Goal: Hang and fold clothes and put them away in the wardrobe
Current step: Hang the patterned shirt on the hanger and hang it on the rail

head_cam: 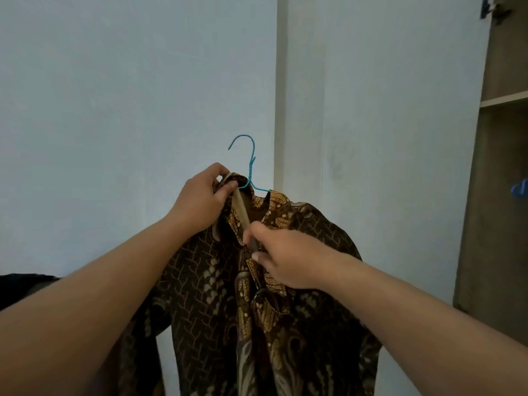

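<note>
A brown batik shirt [311, 281] with gold patterns hangs on a teal wire hanger [249, 164], held up in front of a white wall. My left hand [200, 200] grips the shirt's collar together with the hanger's left shoulder. My right hand [283, 260] pinches the front placket just below the collar, fingers curled into the fabric. The hanger's hook points up and left, free of any rail. The shirt's lower part runs out of the bottom of the view.
An open wooden wardrobe [497, 167] stands at the right, with a shelf [504, 100] high up and a blue object [521, 188] inside. A white pillar [371, 138] lies between wall and wardrobe. Dark fabric [23, 287] lies at the far left.
</note>
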